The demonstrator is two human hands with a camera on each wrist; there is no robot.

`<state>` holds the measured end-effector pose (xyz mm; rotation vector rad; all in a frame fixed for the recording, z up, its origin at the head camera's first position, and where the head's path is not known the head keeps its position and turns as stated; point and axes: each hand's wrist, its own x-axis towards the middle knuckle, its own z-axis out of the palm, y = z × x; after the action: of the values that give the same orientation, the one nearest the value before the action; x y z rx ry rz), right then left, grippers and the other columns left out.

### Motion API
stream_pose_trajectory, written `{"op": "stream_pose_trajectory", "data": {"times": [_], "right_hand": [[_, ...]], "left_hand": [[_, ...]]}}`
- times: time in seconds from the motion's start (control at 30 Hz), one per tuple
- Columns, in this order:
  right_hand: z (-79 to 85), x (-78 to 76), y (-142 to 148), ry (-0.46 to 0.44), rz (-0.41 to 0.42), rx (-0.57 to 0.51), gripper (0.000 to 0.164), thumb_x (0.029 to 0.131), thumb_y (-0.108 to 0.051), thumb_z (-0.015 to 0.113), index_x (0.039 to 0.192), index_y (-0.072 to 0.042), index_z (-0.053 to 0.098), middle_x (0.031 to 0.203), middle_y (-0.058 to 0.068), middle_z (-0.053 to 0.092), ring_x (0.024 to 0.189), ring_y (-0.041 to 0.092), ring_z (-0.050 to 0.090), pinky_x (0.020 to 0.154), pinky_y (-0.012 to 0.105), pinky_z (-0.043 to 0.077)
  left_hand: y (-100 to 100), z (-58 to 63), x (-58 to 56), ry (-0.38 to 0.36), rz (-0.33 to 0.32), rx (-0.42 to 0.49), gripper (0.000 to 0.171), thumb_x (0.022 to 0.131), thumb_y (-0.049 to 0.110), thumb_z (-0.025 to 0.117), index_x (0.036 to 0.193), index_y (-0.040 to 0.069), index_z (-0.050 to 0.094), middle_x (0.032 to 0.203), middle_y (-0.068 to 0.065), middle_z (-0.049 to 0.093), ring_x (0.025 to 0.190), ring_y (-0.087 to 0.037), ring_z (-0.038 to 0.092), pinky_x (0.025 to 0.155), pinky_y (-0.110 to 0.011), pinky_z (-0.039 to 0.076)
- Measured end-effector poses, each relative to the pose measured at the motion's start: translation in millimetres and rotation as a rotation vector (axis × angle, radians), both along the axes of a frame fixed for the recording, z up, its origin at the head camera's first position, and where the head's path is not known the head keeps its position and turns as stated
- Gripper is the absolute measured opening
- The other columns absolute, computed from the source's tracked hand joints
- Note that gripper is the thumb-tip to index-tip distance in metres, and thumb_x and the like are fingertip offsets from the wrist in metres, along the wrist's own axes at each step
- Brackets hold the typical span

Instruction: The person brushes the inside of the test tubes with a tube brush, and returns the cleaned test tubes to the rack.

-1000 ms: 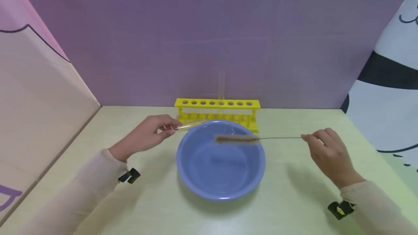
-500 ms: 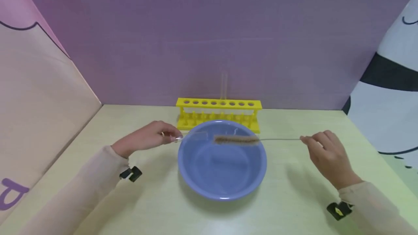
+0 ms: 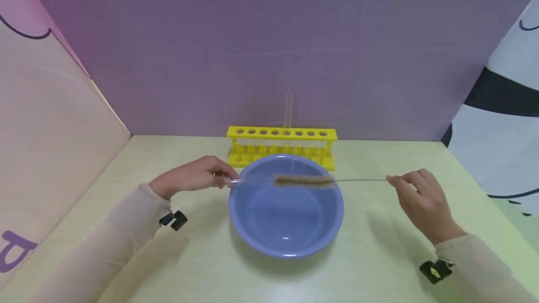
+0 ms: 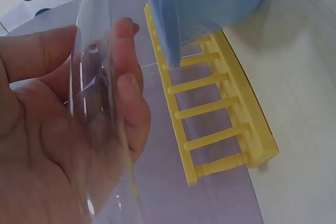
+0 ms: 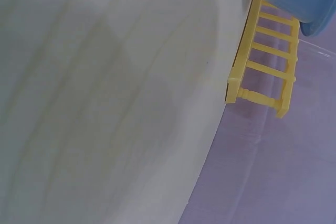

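Note:
My left hand (image 3: 194, 175) holds a clear test tube (image 4: 94, 85) level over the left rim of the blue basin (image 3: 286, 223). In the left wrist view the tube lies between the thumb and the fingers. Opposite, my right hand (image 3: 423, 202) pinches the thin wire handle of a test tube brush (image 3: 303, 181). The brush's tan bristles lie above the basin, in line with the tube, their tip at or close to its mouth. Whether the tip is inside cannot be told. The right wrist view shows neither the right hand nor the brush.
Behind the basin stands a yellow test tube rack (image 3: 281, 133). Another clear test tube (image 3: 288, 110) rises upright from one of its holes. A purple backdrop (image 3: 269, 50) closes off the far edge of the pale table (image 3: 370, 256).
My left hand has moved slightly down and right, bringing the tilted tube level with the brush and its mouth close to the bristle tip. The right hand and brush have barely shifted.

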<state>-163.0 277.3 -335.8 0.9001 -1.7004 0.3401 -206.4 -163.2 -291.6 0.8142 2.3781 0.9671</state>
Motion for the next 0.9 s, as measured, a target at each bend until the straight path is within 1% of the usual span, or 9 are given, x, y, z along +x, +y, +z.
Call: {"op": "stream_pose_trajectory", "data": {"times": [0.23, 0.33, 0.43, 0.57, 0.63, 0.77, 0.9], "right_hand": [[-1.2, 0.5, 1.1, -0.002, 0.011, -0.005, 0.034, 0.098, -0.013, 0.049, 0.072, 0.005, 0.064, 0.060, 0.015, 0.050, 0.051, 0.029, 0.040, 0.052, 0.032, 0.029], [-2.2, 0.7, 1.8, -0.011, 0.017, -0.005, 0.035, 0.098, -0.014, 0.049, 0.072, 0.005, 0.064, 0.060, 0.015, 0.050, 0.052, 0.029, 0.041, 0.052, 0.032, 0.029], [-3.3, 0.6, 2.2, -0.018, 0.020, -0.008, 0.036, 0.098, -0.014, 0.049, 0.072, 0.005, 0.064, 0.060, 0.015, 0.051, 0.052, 0.029, 0.041, 0.053, 0.032, 0.030], [-4.0, -0.4, 2.8, -0.028, 0.015, -0.012, 0.036, 0.098, -0.014, 0.049, 0.071, 0.005, 0.064, 0.061, 0.015, 0.051, 0.053, 0.029, 0.042, 0.053, 0.032, 0.030], [-4.0, -0.5, 3.4, -0.039, 0.016, -0.003, 0.036, 0.098, -0.014, 0.048, 0.071, 0.004, 0.064, 0.061, 0.015, 0.052, 0.053, 0.029, 0.042, 0.053, 0.032, 0.030], [-3.8, 0.0, 5.0, -0.076, 0.015, 0.038, 0.038, 0.099, -0.014, 0.045, 0.074, 0.004, 0.065, 0.063, 0.014, 0.053, 0.054, 0.028, 0.043, 0.054, 0.030, 0.031], [-2.9, 0.3, 6.2, -0.113, 0.012, 0.091, 0.039, 0.101, -0.015, 0.041, 0.077, 0.003, 0.066, 0.065, 0.012, 0.052, 0.056, 0.025, 0.042, 0.054, 0.028, 0.031]], "left_hand": [[1.8, -0.2, 0.3, -0.026, -0.022, 0.006, 0.027, 0.093, 0.005, 0.048, 0.113, 0.004, 0.067, 0.096, -0.003, 0.068, 0.085, -0.018, 0.057, 0.078, -0.034, 0.048], [3.0, -0.5, 0.5, -0.027, -0.030, 0.016, 0.026, 0.094, 0.006, 0.049, 0.113, 0.005, 0.067, 0.097, -0.004, 0.068, 0.086, -0.019, 0.058, 0.080, -0.036, 0.048], [3.9, -1.7, 0.1, -0.001, -0.037, 0.017, 0.026, 0.094, 0.006, 0.050, 0.113, 0.007, 0.067, 0.100, -0.002, 0.068, 0.088, -0.018, 0.058, 0.081, -0.037, 0.048], [5.0, -2.3, -0.5, 0.048, -0.031, -0.008, 0.026, 0.094, 0.006, 0.050, 0.114, 0.009, 0.067, 0.101, 0.000, 0.068, 0.090, -0.018, 0.058, 0.080, -0.036, 0.048], [5.6, -2.8, -0.6, 0.059, -0.022, -0.025, 0.024, 0.095, 0.007, 0.051, 0.113, 0.010, 0.067, 0.101, 0.001, 0.067, 0.090, -0.019, 0.058, 0.079, -0.035, 0.048], [6.0, -5.0, 0.3, 0.089, -0.009, -0.045, 0.022, 0.095, 0.008, 0.054, 0.113, 0.009, 0.066, 0.103, 0.000, 0.067, 0.094, -0.023, 0.058, 0.080, -0.034, 0.049], [5.3, -6.8, 1.8, 0.138, 0.006, -0.045, 0.022, 0.093, 0.006, 0.056, 0.113, 0.007, 0.066, 0.103, -0.001, 0.067, 0.093, -0.019, 0.059, 0.079, -0.034, 0.050]]}}
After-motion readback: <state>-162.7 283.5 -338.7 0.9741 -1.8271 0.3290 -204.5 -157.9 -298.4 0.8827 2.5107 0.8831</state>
